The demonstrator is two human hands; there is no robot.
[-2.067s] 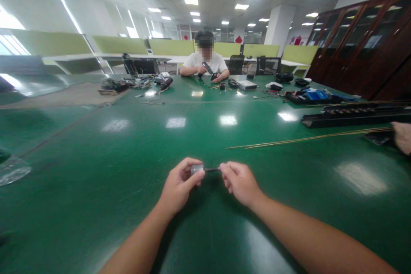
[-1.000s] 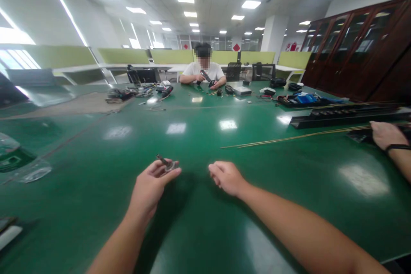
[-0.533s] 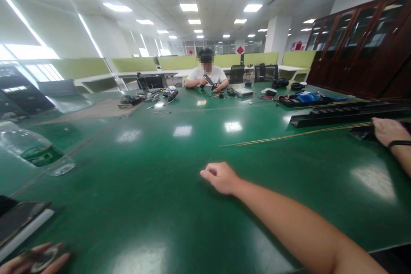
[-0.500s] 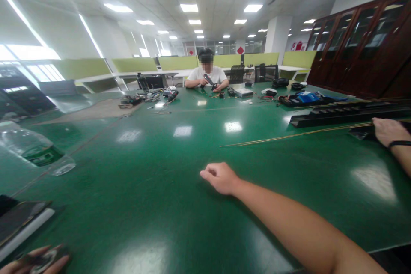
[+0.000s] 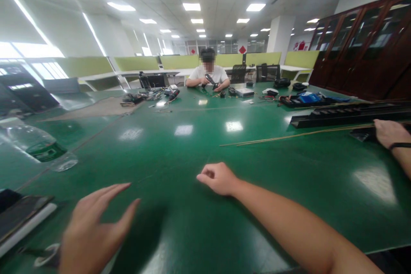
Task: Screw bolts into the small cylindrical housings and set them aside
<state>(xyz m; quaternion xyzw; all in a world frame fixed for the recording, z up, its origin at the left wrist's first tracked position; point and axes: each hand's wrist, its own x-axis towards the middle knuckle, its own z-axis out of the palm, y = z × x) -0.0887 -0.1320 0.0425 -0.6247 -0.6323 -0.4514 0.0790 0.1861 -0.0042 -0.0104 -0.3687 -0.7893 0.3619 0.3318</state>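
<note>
My left hand is raised over the near left of the green table. Its thumb and fingers are spread apart with nothing between them. Just behind its wrist, partly hidden, lies a small round ring-shaped object, too blurred to name. My right hand rests on the tabletop near the middle, fingers curled into a loose fist. A hollow shows between its thumb and fingers, and I see nothing in it. Beyond this hand lie thin brass-coloured rods.
A clear plastic bottle lies at the left, above a dark notebook-like stack. Another person's hand touches dark parts at the right, near a long black rail. Across the table a person handles a dark tool.
My left hand has let go of the round object at the lower left, come up and right, and spread its fingers. My right hand has hardly moved.
</note>
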